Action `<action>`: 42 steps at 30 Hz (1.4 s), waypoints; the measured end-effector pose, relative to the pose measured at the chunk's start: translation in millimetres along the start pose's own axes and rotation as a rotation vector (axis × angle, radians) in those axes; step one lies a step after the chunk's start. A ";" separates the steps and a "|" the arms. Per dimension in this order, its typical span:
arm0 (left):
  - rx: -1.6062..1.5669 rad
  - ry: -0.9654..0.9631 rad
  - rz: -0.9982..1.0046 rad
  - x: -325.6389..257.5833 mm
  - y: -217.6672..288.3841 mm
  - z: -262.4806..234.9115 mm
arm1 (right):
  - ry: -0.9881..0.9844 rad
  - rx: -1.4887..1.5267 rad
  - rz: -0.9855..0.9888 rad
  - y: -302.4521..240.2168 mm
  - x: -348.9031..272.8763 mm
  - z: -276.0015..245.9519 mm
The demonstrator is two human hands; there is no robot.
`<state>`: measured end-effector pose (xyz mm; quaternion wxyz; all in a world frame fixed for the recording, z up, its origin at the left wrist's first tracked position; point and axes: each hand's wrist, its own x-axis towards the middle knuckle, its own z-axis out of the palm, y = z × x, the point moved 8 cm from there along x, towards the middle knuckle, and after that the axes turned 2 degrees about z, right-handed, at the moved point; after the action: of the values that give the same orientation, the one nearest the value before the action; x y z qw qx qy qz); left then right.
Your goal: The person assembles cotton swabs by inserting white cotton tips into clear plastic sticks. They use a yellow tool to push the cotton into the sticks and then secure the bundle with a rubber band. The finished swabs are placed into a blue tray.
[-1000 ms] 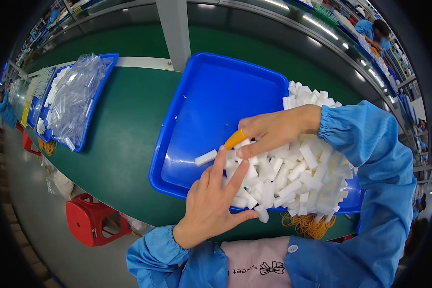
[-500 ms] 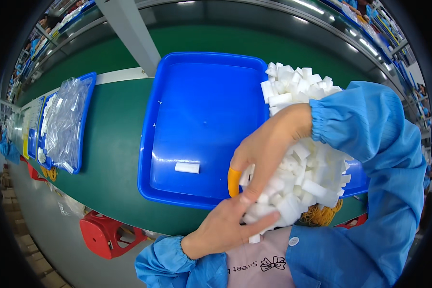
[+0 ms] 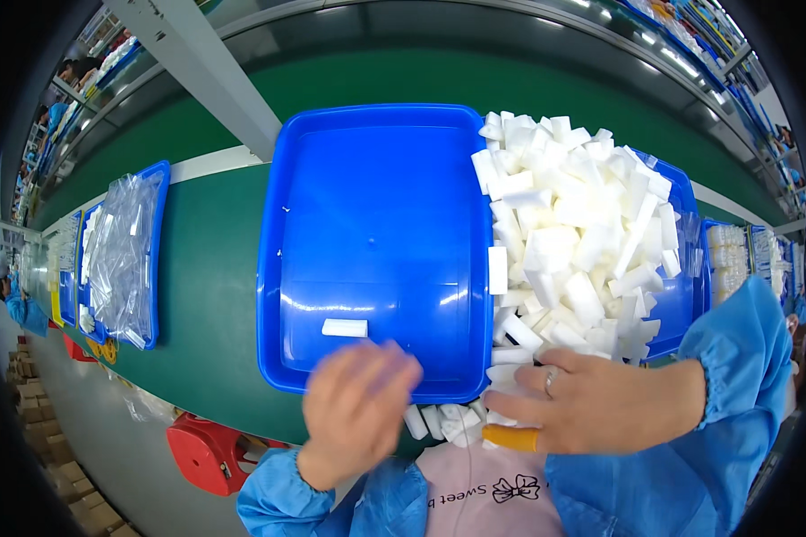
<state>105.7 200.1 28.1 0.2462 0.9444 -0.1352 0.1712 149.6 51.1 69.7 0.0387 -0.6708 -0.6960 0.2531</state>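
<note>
Right hand (image 3: 604,401) has its fingers a bit apart on the white pile (image 3: 582,237) by the near right corner of the blue tray (image 3: 376,215); left hand (image 3: 358,407) is a blur over its near edge. Can't tell if either's pinching. One white block (image 3: 344,328) lies inside; the pile's heaped alongside, probably for easy reach.

1. My left hand (image 3: 360,403) is blurred, its fingers slanting up and rightward from the wrist; how far they curl I can't tell.
2. My right hand (image 3: 591,403), well apart from it, is back side up, fingers pointing left.
3. An orange cover (image 3: 510,437) wraps its finger nearest my body; a ring (image 3: 551,382) circles another.
4. My left sleeve (image 3: 282,497) begins below that hand, my right sleeve (image 3: 739,358) rightward of the other.
</note>
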 end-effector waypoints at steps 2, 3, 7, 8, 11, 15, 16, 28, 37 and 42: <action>0.401 -0.057 -0.175 24.2 -18.7 -6.4 | 0.116 -0.063 -0.005 -10.3 -13.1 -5.0; 0.366 -0.073 -0.196 25.2 -24.7 -4.9 | 0.149 -0.069 0.009 -13.5 -19.4 -2.8; 0.285 -0.152 -0.215 27.5 -45.8 6.7 | 0.289 -0.079 0.042 -19.9 -40.9 17.6; 0.288 -0.172 -0.213 26.8 -42.7 8.0 | 0.326 -0.081 0.031 -21.1 -47.0 23.7; 0.174 -0.135 -0.149 32.9 -27.5 12.8 | 0.593 -0.084 -0.010 -21.5 -70.4 34.6; -0.161 -0.030 -0.015 22.4 14.9 23.1 | 0.923 -0.076 0.109 -13.8 -113.0 45.6; -0.263 0.005 0.023 20.2 26.2 26.9 | 0.981 -0.096 0.162 -11.6 -120.5 51.6; -0.107 -0.331 0.623 26.1 138.0 99.9 | 1.274 -0.206 0.580 8.9 -172.8 110.4; 0.070 -0.275 0.760 40.5 164.4 110.8 | 1.605 0.250 0.512 35.3 -208.2 108.3; 0.016 -0.235 0.752 41.0 164.7 102.6 | 1.887 0.952 0.508 64.4 -222.1 141.6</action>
<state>113.2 1.9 28.9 0.1418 0.8439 -0.4978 0.1413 174.3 -205.0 -16.0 0.7605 -0.6356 -0.0572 -0.1201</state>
